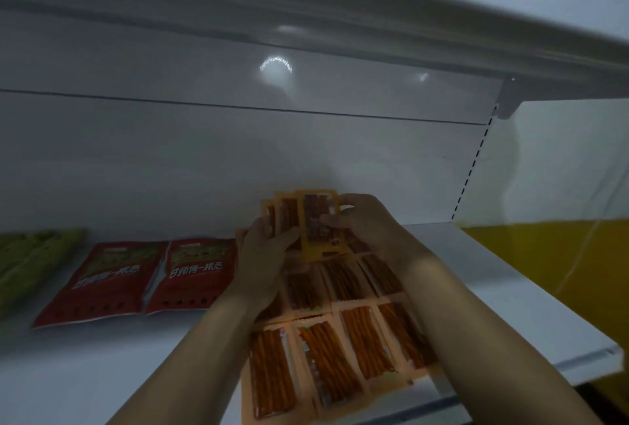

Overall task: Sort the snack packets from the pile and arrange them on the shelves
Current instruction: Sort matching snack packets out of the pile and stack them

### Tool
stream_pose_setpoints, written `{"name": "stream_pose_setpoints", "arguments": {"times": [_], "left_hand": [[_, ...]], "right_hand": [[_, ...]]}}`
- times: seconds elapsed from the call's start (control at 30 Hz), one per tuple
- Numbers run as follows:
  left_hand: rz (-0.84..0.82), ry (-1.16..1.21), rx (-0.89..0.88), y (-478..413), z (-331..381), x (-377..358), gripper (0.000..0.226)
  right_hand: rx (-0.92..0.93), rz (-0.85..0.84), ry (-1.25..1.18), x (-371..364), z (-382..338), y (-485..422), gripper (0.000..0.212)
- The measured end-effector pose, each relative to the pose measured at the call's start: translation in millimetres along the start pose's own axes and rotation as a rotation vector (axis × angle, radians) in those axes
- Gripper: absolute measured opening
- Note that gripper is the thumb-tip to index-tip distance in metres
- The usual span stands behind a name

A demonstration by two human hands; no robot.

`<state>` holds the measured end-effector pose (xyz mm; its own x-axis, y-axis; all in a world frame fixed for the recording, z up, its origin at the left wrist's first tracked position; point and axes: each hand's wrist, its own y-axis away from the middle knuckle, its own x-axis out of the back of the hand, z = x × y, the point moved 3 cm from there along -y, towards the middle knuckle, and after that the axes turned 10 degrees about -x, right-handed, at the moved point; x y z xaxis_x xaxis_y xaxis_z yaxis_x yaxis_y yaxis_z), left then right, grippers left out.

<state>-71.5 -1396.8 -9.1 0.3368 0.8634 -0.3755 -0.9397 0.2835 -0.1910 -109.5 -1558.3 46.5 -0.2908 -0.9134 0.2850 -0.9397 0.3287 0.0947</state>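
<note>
A dim white shelf (102, 373) runs under a pale back panel (204, 159). The orange rows (340, 349) of stick-snack packets already lying flat on it make the handiest landmark. Left of those rows lie 2 red packets (143, 278), and green packets (30, 261) sit farther left. To the right of the rows stands a yellow panel (561, 271).

Over the rows' rear edge, an orange fan (313, 220) of loose packets is held in both hands. The left hand (265, 254) grips the fan from the left with curled fingers, and the right hand (367, 224) pinches the front packet at its right edge. The fan's long axis points up and away, close to the front-to-back lie of the rows. I'd judge the right hand better placed to peel that front packet off and lay it just below the grip.
</note>
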Motion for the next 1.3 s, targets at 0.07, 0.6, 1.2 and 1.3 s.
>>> {"name": "stream_pose_setpoints", "arguments": {"times": [0.07,0.6,1.2,1.3], "left_hand": [[0.019,-0.008,0.008,-0.4,0.6,0.7,0.029],[-0.007,0.013,0.067,-0.8,3.5,-5.7,0.027],[0.017,0.006,0.070,-2.3,5.4,-0.5,0.016],[0.020,0.008,0.070,-1.6,5.9,0.5,0.016]], "right_hand": [[0.004,0.014,-0.019,4.1,1.0,-2.9,0.017],[0.213,-0.010,0.107,-3.0,13.0,-8.3,0.044],[-0.131,0.309,0.203,68.2,63.3,-53.4,0.016],[-0.160,0.286,0.227,64.1,75.4,-61.9,0.014]]}}
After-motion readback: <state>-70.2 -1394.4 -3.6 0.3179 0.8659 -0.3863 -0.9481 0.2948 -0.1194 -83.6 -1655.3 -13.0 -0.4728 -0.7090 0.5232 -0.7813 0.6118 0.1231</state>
